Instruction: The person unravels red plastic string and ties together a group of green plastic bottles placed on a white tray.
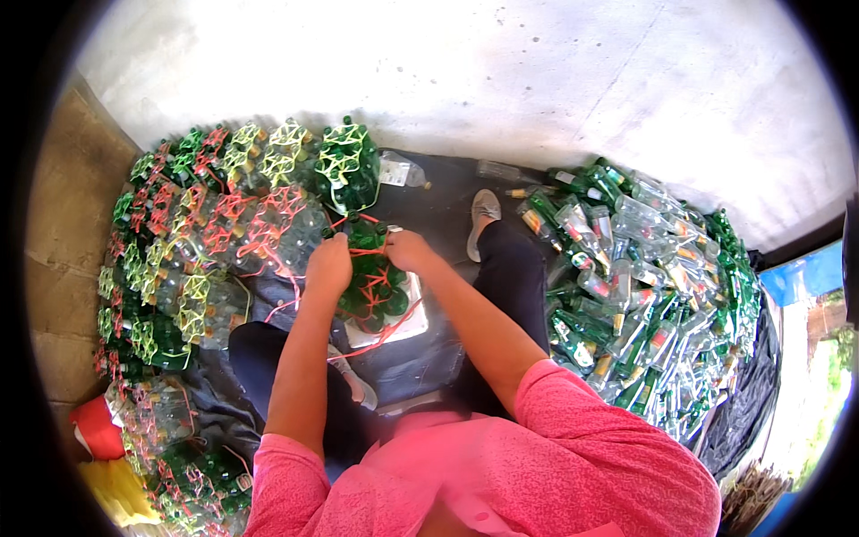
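Observation:
Between my feet stands a bundle of green glass bottles [376, 285] laced with red plastic twine [380, 337], on a pale flat slab [409, 325]. My left hand [330, 265], fingers closed, grips the red twine at the bundle's upper left, beside a bottle neck. Across from it, my right hand [407, 250] holds the twine at the upper right, near another neck. A stretch of twine runs between both hands. Loose twine loops down over the bundle's right side. My fingertips are partly hidden.
Bundled bottles in yellow-green and red twine [285, 158] fill the left side. Loose bottles [624, 268] are heaped at the right. A clear bottle [401, 169] lies near the pale wall [456, 74]. Black sheeting [436, 194] covers the ground.

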{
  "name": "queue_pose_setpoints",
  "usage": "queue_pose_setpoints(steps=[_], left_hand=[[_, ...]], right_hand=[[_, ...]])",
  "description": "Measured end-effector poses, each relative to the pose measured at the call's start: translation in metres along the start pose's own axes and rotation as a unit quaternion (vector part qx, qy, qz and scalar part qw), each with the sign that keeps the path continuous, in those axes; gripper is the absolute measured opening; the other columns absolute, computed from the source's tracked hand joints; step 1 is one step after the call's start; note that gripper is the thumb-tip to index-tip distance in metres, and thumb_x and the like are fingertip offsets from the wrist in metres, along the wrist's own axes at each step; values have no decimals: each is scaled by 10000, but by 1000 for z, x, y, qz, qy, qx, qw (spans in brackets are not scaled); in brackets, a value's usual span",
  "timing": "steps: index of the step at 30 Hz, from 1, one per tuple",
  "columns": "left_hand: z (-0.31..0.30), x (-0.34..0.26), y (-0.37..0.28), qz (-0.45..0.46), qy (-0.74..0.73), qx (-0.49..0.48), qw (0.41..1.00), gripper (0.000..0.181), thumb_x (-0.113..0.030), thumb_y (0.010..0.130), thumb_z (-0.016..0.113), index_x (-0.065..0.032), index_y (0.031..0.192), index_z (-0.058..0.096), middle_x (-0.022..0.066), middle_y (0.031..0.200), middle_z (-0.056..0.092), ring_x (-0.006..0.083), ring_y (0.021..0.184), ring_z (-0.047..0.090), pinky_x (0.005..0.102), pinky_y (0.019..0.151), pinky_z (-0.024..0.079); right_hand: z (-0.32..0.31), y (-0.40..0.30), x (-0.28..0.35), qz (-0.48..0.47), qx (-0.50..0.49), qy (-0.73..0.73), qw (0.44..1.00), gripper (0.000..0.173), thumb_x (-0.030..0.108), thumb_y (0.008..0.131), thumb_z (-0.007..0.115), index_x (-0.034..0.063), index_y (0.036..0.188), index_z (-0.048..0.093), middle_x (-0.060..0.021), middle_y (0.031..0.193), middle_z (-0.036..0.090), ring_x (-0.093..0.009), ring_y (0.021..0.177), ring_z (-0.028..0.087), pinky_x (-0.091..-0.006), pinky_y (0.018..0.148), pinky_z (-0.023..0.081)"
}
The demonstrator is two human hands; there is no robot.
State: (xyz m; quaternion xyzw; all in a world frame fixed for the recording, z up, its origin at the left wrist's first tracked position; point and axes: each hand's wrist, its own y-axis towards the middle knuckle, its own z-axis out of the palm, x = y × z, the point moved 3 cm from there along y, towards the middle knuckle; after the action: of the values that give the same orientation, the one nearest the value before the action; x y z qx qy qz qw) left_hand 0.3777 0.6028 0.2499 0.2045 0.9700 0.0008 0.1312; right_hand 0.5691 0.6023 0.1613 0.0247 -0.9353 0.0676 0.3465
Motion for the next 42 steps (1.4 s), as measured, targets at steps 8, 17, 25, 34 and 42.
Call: queue_pose_setpoints(steps=[8, 17, 25, 34, 42], left_hand=[[3, 5, 5, -19, -25, -2, 999, 103, -66, 944, 467, -7, 985, 540, 274, 904, 679, 472, 901, 670, 563, 800, 526], [23, 24, 20, -4, -153, -57, 987, 105, -110, 908, 621, -24, 967, 621, 232, 894, 692, 448, 904, 658, 533, 785, 504], [30, 28, 29, -27, -181, -32, 983, 135, -115, 907, 621, -19, 966, 694, 234, 946, 705, 432, 929, 669, 506, 812, 520], [11, 0, 15, 34, -182, -35, 982, 186, -106, 896, 590, -19, 1015, 705, 220, 1006, 707, 406, 966, 669, 479, 855, 530], [-1, -17, 5, 48, -145, -14, 988, 188, -141, 873, 653, -37, 1023, 695, 181, 1058, 704, 370, 1016, 666, 468, 893, 527]], right_hand=[[2, -1, -2, 42, 6, 37, 998, 283, 315, 902, 630, 154, 1097, 756, -216, 1027, 713, -421, 969, 675, -466, 859, 537], [-8, -7, 8, 97, 15, 41, 994, 290, 277, 899, 582, 142, 1084, 760, -211, 1083, 725, -412, 1035, 687, -491, 912, 543], [-31, -22, 29, 126, -3, -14, 992, 295, 250, 897, 574, 124, 1090, 758, -205, 1086, 729, -411, 1043, 688, -491, 912, 548], [-46, -22, 31, 126, -41, 13, 991, 280, 262, 872, 603, 96, 1028, 766, -215, 1041, 728, -421, 995, 691, -488, 866, 554], [-56, -22, 28, 55, -58, 74, 994, 249, 231, 789, 646, 64, 932, 764, -228, 944, 719, -419, 943, 692, -468, 824, 550]])
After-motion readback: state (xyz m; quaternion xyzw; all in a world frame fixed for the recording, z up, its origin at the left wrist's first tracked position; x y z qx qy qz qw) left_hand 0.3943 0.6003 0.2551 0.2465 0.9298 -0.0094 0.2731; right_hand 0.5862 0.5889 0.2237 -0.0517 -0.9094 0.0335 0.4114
